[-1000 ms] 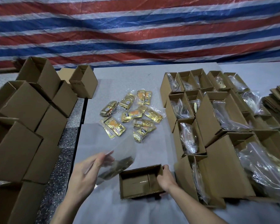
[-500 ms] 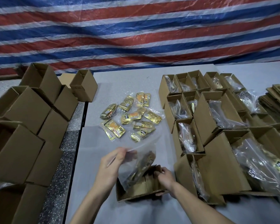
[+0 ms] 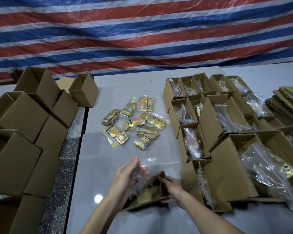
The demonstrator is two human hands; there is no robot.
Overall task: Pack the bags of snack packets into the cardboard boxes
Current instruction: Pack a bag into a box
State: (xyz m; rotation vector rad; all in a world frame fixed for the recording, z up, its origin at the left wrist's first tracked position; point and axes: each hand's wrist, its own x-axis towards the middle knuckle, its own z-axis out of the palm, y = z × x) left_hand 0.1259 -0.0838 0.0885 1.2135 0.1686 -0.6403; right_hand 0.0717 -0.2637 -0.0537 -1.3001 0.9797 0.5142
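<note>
Bag of snack packets (image 3: 143, 179) is going into the open box (image 3: 147, 198) right now, down at six o'clock on the table (image 3: 95, 166). A second ago that clear bag was dangling off to the left of the box; now the left hand (image 3: 125, 177) is pinching its upper edge, fingers curled round the plastic, and feeding the loaded bottom end into the mouth of the carton. The right hand (image 3: 171, 186) is gripping the box's right wall, fingers hooked over the rim, and is tipping the carton up toward the bag. So this one looks about half in, with the top of the bag trailing out toward twelve o'clock. More loose gold packets (image 3: 134, 122) are waiting at twelve o'clock, filled boxes (image 3: 226, 125) are crowding three o'clock, and empty cartons (image 3: 25, 115) are stacking up at nine o'clock, so there is plenty left to pack.
</note>
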